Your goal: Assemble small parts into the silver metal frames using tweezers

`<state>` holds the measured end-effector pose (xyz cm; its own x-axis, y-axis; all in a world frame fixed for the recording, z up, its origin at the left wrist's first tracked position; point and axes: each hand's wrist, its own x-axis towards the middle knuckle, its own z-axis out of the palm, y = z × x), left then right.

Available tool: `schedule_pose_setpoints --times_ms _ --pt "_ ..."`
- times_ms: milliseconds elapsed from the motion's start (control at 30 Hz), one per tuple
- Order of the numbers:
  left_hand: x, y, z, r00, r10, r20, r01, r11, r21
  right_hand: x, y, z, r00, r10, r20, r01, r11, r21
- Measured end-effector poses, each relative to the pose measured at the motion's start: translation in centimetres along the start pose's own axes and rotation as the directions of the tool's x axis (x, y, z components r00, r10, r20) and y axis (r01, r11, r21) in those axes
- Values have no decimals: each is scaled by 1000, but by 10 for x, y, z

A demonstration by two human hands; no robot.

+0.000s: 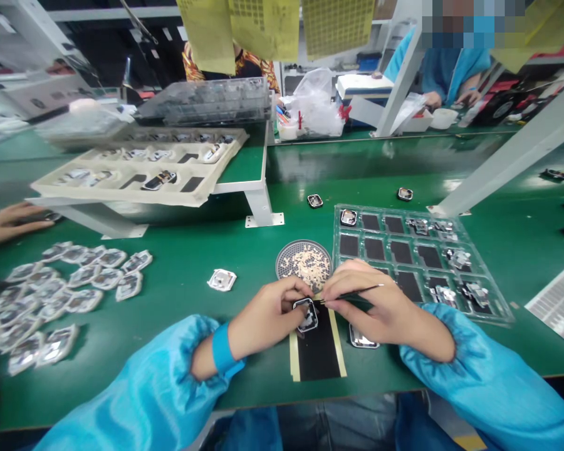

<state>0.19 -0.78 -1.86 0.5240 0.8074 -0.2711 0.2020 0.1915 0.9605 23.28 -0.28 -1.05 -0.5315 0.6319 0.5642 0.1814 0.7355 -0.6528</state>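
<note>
My left hand (279,310) grips a small watch case (306,315), square with rounded corners, a light rim and metallic parts inside. It is held tilted over a black mat strip (320,351) edged with pale yellow tape. My right hand (369,300) is closed around slim dark tweezers (360,292). Their working end is at the upper right of the case; whether it touches is too small to tell. Just beyond both hands stands a round grey dish (282,258) of small beige pieces. Another watch case (363,338) lies partly under my right hand.
A clear compartment tray (491,275) with metallic parts lies at right. Many white-rimmed pieces (56,300) spread at left, with a single one (222,280) nearer. A raised shelf (257,197) carries a beige tray (192,191). Another person's hand (16,222) reaches in from the left.
</note>
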Motion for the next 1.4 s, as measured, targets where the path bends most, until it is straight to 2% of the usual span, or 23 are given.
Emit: schedule_pose_setpoints --times_ms 233,367,533,667,733,800,867,900,933,967,1033,1067,1100,1167,1200,1267,1400 --pt "0 2 1 1000 -5 -7 4 1000 -16 1 -1 -2 999 -6 36 6 1000 -13" --pt "-2 8 1 1000 -12 -24 11 999 -33 4 -7 -8 997 52 -50 -49 997 53" --pt "-3 12 0 995 65 -70 -66 998 -8 6 -12 -9 991 97 -97 -85 990 116" --pt "-3 15 -1 991 63 -115 -63 998 4 5 -11 -9 956 206 -208 -154 958 241" --pt "-3 18 -2 989 57 -139 -53 998 36 7 -10 -16 908 286 -304 -187 930 316" --pt "-3 19 -5 983 54 -178 -39 995 87 8 -6 -33 820 311 -481 -158 930 332" --pt "-3 18 -8 974 55 -218 -26 990 137 8 -2 -59 664 268 -698 -147 962 230" --pt "-3 18 -10 970 58 -235 -23 988 152 6 0 -73 578 237 -780 -208 968 140" --pt "-2 17 -11 967 62 -248 -24 988 152 3 2 -87 523 216 -824 -328 944 39" --pt "-2 17 -12 964 66 -259 -32 990 137 -2 4 -101 511 215 -832 -474 878 -64" --pt "0 17 -13 961 72 -265 -57 996 65 -10 10 -122 570 316 -758 -710 654 -262" --pt "1 18 -12 962 74 -262 -72 997 16 -14 14 -129 594 409 -693 -775 523 -355" --pt "1 18 -12 963 78 -256 -90 995 -32 -17 19 -135 591 502 -631 -805 407 -431" --pt "2 20 -10 962 88 -257 -115 989 -90 -19 32 -141 532 623 -573 -823 221 -524" --pt "3 20 -10 961 90 -261 -117 989 -91 -19 40 -143 503 641 -580 -828 163 -537" --pt "3 20 -9 958 87 -272 -106 993 -55 -17 56 -146 461 642 -612 -842 98 -531" --pt "5 18 -8 965 75 -252 -91 994 -53 -15 77 -150 412 673 -614 -857 56 -512"
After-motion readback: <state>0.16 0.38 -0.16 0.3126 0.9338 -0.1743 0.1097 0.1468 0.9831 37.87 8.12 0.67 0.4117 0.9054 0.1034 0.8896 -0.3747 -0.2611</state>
